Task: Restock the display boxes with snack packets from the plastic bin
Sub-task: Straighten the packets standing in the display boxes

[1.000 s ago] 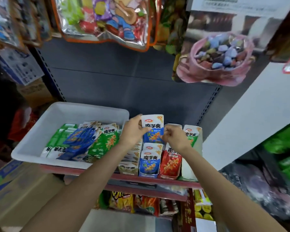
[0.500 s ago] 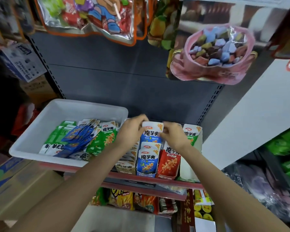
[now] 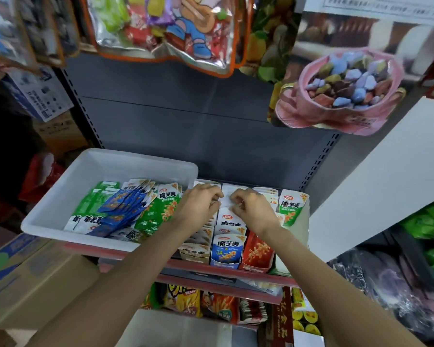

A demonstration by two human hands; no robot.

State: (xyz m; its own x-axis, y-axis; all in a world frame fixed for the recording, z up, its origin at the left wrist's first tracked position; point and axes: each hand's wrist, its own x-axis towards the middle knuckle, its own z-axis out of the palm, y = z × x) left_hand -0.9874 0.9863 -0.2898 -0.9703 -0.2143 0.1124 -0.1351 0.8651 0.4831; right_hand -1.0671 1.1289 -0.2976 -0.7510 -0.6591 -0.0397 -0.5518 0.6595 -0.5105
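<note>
Head view, only one. Both hands over the blue display box (image 3: 226, 249) on the shelf (image 3: 236, 269), middle of the row. Left hand (image 3: 201, 206) and right hand (image 3: 251, 209) are curled, fingertips pressed down on the white top edges of the blue snack packets (image 3: 227, 219) at the back of that box. It looks like a push or light pinch on the packet tops; whether either hand fully grips a packet, cannot tell, since the fingers hide the contact.

Neighbour boxes: a pale one (image 3: 194, 249) to the left, a red one (image 3: 257, 251) to the right, green packets (image 3: 291, 205) at the far right. All stand upright, packed in rows.

White plastic bin (image 3: 60, 204) sits on the same shelf just left of the boxes, touching or nearly so. It is rigid with smooth walls and a rounded rim. Inside is a loose pile of green and blue packets (image 3: 125, 209), lying flat and overlapping.

Handling judgement: packets are small, light, soft foil or plastic film, glossy so a bit slippery, and bend easily. Best held at the flat sealed top edge, thumb against fingers. Boxes are thin card and could tip or crush if pushed hard. Crowded rows may snag corners.

Bags of sweets (image 3: 161, 28) hang above.
</note>
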